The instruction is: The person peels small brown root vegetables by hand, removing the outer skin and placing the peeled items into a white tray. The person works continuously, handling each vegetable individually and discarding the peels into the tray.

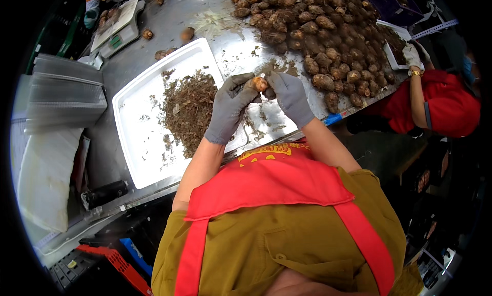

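In a grey work glove, my left hand (231, 105) grips a small taro corm (259, 83), its pale orange-brown end turned up between the fingers. My right hand (289, 96), gloved the same way, has its thumb and fingertips pinched together close against the corm's right side; whether they hold a scrap of husk I cannot tell. Both hands are just above the right edge of a white plastic tray (132, 142). Inside the tray lies a heap of brown fibrous peelings (190, 111). A large pile of hairy brown taro corms (326, 38) covers the metal table (230, 50) beyond my right hand.
A digital scale (121, 30) holds corms at the far left, beside another person's gloved hand (91, 17). Stacked clear plastic containers (67, 92) and a black roll (103, 194) lie left. A co-worker in red (442, 100) works at a white tray (396, 55) on the right.
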Action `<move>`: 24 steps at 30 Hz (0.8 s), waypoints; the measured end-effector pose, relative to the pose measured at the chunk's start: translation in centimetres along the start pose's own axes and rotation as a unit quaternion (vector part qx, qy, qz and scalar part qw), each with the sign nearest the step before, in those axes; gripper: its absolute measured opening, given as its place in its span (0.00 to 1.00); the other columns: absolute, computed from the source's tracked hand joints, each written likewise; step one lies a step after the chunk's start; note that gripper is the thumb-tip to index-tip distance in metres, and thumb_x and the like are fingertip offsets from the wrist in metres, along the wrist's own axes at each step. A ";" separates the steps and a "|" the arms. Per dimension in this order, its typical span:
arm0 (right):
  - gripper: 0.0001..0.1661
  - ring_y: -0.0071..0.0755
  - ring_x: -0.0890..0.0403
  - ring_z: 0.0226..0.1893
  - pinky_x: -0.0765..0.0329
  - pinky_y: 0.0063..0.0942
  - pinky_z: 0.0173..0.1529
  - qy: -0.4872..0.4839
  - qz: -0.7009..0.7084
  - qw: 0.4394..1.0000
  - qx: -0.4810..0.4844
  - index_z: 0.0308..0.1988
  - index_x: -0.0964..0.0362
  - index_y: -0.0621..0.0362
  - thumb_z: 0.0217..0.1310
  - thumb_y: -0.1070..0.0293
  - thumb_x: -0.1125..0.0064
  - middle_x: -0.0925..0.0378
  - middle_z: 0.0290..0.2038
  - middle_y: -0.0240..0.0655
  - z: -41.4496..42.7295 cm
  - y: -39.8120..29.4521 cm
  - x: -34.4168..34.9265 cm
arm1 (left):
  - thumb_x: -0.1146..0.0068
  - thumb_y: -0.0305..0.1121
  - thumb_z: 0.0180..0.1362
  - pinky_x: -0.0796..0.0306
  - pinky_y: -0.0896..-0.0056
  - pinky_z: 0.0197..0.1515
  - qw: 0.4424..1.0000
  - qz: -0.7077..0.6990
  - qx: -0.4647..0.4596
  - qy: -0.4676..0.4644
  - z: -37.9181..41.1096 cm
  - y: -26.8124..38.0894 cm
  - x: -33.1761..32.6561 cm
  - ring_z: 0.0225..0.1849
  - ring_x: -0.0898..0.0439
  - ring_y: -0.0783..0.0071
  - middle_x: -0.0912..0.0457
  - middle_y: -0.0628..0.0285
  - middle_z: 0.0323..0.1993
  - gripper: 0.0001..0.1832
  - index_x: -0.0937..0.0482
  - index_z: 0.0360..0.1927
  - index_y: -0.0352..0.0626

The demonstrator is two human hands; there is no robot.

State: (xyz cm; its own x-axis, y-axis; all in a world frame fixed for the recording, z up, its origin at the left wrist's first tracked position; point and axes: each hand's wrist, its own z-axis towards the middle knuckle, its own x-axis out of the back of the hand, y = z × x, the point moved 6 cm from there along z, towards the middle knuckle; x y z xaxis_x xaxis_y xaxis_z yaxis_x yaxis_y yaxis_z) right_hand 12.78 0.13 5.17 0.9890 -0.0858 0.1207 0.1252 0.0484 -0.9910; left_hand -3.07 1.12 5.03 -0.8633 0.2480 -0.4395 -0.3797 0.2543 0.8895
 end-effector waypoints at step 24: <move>0.16 0.24 0.18 0.38 0.22 0.23 0.44 -0.010 0.131 0.991 0.015 0.47 0.22 0.70 0.62 0.71 0.39 0.16 0.39 0.41 -0.5 -3.3 -0.4 | 0.36 0.27 0.56 0.25 0.72 0.45 0.950 0.266 -0.158 0.033 -0.2 3.0 -0.6 0.41 0.18 0.72 0.17 0.57 0.40 0.18 0.22 0.50 0.32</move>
State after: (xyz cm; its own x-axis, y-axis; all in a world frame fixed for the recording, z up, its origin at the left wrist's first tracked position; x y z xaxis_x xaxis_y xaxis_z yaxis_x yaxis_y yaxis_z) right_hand 11.97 -0.45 8.33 0.9892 -0.0474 -0.1386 -0.1336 0.0971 -0.9863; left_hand -3.75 1.59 7.96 -0.9762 0.2007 0.0825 0.0444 -0.1874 0.9813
